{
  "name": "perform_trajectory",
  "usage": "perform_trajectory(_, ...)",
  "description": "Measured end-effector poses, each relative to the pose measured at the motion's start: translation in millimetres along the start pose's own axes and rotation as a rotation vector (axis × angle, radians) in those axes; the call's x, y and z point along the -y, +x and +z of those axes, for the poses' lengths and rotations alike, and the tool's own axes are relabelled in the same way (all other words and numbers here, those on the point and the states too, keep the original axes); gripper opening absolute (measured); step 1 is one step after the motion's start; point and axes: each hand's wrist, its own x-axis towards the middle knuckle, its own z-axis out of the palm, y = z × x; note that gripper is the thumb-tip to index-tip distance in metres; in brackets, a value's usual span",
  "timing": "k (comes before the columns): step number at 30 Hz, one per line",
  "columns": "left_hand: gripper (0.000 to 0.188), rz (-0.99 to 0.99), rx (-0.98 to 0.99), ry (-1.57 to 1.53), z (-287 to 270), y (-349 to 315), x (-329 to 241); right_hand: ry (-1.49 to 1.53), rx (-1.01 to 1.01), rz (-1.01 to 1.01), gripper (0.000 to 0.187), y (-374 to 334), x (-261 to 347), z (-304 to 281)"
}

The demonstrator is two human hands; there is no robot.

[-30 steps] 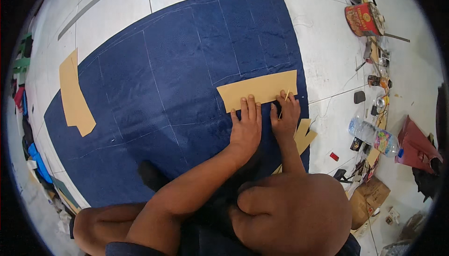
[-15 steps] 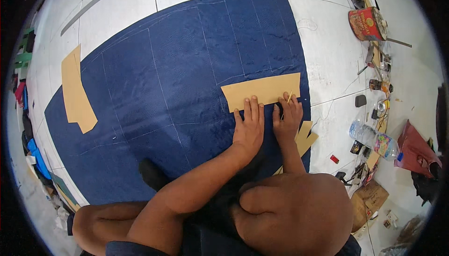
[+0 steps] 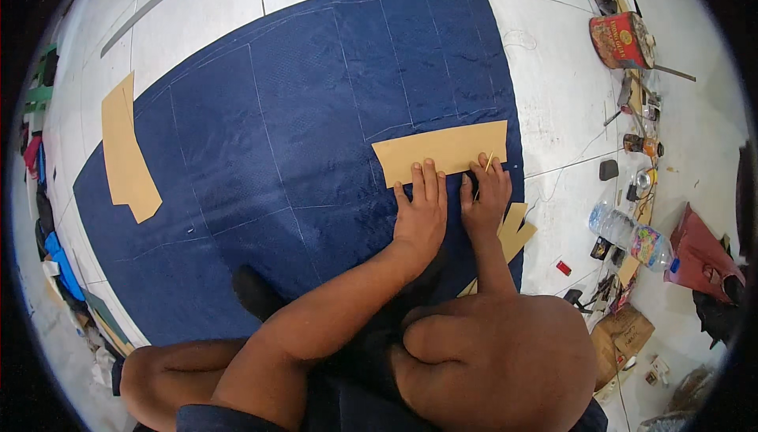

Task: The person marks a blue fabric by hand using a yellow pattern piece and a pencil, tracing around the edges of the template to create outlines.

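A tan paper pattern piece (image 3: 444, 146) lies on a large navy cloth (image 3: 217, 124) spread over the floor and marked with thin white lines. My left hand (image 3: 421, 212) rests on it palm down, fingers stretched over its lower edge. Close to its right, my right hand (image 3: 487, 197) also touches the paper near the right end. A thin yellow stick, pencil-like (image 3: 489, 161), passes between the fingers of that hand; its exact kind is unclear. Another angled tan pattern piece (image 3: 126, 152) overlaps the cloth's left edge.
More tan paper strips (image 3: 515, 231) lie beside my right forearm. Along the right wall are a red tin (image 3: 620, 41), a plastic bottle (image 3: 632, 234) and small tools. A small red object (image 3: 564, 268) sits on the white floor. A long grey strip (image 3: 162, 3) lies at the upper left.
The whole view has shifted very slightly. Both hands keep their places on the paper pattern piece.
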Motion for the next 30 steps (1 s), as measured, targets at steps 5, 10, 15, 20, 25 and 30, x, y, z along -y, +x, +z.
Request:
perform_trajectory(5, 0.071, -0.01, 0.028, -0.009, -7, 3, -3, 0.009, 0.001, 0.013, 0.031, 1, -1, -3)
perform_trajectory(10, 0.071, -0.007, 0.009, 0.021, -7, 3, -2, 0.025, 0.0, 0.012, 0.032, 0, -5, 1)
perform_trajectory(15, 0.072, -0.017, -0.021, -0.014, -11, 5, 0, 0.024, 0.01, 0.03, 0.033, 0, -2, 0)
perform_trajectory(20, 0.075, -0.022, -0.008, -0.031, -18, 11, 1, 0.089, -0.011, 0.053, 0.036, 5, 1, -7)
perform_trajectory(25, 0.08, -0.001, 0.037, -0.082, -28, 13, 3, 0.466, -0.157, 0.232, 0.034, 25, 10, -18)
perform_trajectory(30, 0.077, -0.015, 0.133, -0.108, -28, 14, 7, 0.867, 0.079, 0.375, 0.033, 64, 46, -28)
